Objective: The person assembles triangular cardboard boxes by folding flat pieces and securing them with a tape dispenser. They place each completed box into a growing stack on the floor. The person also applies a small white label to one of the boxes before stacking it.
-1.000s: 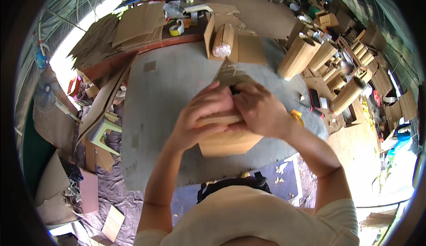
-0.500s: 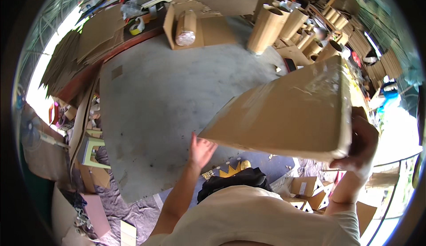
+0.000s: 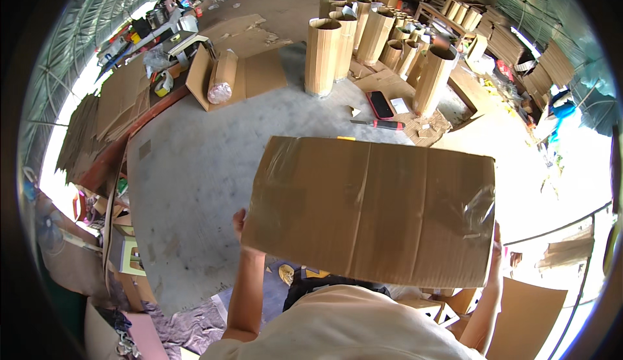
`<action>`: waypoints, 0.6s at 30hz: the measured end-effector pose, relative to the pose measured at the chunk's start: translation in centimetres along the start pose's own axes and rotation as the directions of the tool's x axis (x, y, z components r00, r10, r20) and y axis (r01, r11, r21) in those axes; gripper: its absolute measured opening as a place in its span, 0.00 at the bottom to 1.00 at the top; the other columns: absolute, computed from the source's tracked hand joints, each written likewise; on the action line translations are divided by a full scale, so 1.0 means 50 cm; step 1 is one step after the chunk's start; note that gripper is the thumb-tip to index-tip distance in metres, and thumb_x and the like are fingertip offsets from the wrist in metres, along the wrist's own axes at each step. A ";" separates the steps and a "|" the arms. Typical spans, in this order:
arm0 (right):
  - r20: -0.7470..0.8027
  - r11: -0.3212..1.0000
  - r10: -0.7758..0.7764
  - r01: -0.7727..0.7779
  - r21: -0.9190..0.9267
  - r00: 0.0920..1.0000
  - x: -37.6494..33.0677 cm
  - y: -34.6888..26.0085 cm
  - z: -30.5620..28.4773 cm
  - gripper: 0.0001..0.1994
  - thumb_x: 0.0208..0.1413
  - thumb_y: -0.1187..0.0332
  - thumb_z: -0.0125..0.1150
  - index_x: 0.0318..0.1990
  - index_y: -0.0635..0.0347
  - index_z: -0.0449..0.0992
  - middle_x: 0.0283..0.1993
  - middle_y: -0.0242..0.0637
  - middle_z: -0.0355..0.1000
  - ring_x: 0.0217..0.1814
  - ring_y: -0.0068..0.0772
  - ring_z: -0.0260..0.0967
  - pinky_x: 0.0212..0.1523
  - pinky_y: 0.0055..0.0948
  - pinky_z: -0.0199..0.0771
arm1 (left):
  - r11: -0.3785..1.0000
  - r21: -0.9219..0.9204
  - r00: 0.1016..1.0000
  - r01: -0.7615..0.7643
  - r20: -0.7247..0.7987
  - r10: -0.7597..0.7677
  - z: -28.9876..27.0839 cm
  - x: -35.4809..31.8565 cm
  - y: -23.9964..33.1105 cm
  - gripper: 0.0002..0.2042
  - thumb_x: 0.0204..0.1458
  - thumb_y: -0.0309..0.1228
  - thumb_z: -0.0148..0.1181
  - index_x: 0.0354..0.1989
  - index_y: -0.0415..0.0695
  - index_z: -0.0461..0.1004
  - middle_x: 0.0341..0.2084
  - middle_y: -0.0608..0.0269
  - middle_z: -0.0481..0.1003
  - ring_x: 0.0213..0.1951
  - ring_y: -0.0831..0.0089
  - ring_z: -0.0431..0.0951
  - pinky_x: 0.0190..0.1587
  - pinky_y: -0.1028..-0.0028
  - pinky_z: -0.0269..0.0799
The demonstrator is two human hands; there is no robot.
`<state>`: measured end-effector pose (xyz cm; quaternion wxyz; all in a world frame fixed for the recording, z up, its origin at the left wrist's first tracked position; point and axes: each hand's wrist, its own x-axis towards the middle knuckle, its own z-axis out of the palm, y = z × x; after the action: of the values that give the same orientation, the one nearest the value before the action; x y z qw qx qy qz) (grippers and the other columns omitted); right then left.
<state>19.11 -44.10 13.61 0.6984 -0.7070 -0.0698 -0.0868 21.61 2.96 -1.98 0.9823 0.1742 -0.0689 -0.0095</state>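
Note:
A wide brown cardboard box with clear tape at its ends is held up in front of me, its broad face toward me. My left hand grips its left end, thumb showing beside the edge and the other fingers mostly hidden. At the right end, my right hand holds the box, its fingers largely behind the edge. Beyond the box a red-and-black handled knife and a dark phone lie on the grey table.
Several upright cardboard tubes stand at the table's far side. A wrapped cardboard roll lies in an opened carton at the far left. Flat cardboard sheets and a tape roll are left of it. Opened boxes sit low at right.
The box has turned from a slanted pose at the right to face me, lower and more central. My left hand has gone from open fingers by its corner to gripping its left end.

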 end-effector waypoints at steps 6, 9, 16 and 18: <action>-0.031 0.916 0.185 -0.161 0.368 0.982 0.036 0.123 -0.100 0.23 0.47 0.51 0.53 0.43 0.60 0.69 0.37 0.35 0.70 0.36 0.30 0.68 0.39 0.29 0.70 | 0.937 0.348 0.991 -0.032 -0.108 0.074 0.052 -0.041 -0.072 0.38 0.47 0.58 0.43 0.59 0.39 0.50 0.56 0.53 0.58 0.55 0.57 0.61 0.53 0.58 0.59; 0.042 0.844 0.251 -0.240 0.479 0.967 0.062 0.158 -0.127 0.18 0.50 0.54 0.50 0.41 0.59 0.70 0.37 0.35 0.70 0.37 0.32 0.68 0.39 0.30 0.71 | 0.883 0.465 0.979 -0.065 -0.140 0.145 0.074 -0.045 -0.113 0.39 0.44 0.52 0.53 0.61 0.44 0.46 0.57 0.58 0.57 0.56 0.63 0.59 0.54 0.63 0.59; 0.227 0.907 0.154 -0.229 0.354 0.962 0.132 0.122 -0.002 0.30 0.41 0.48 0.57 0.42 0.70 0.68 0.39 0.40 0.69 0.41 0.31 0.67 0.43 0.28 0.65 | 0.729 0.681 0.953 -0.070 -0.170 0.251 0.104 -0.054 -0.055 0.41 0.34 0.38 0.65 0.58 0.43 0.49 0.51 0.58 0.61 0.53 0.62 0.62 0.53 0.63 0.61; 0.225 0.939 0.120 -0.184 0.292 0.967 0.136 0.148 0.036 0.31 0.39 0.49 0.60 0.43 0.70 0.69 0.39 0.39 0.70 0.42 0.30 0.66 0.44 0.27 0.65 | 0.723 0.684 0.929 -0.095 -0.199 0.311 0.095 -0.061 -0.015 0.40 0.34 0.35 0.65 0.57 0.42 0.49 0.50 0.59 0.61 0.52 0.64 0.63 0.52 0.64 0.62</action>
<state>27.42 -42.56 7.86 0.7945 -0.5969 -0.0989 0.0527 17.95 0.79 1.80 0.8490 0.5023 0.0633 0.1512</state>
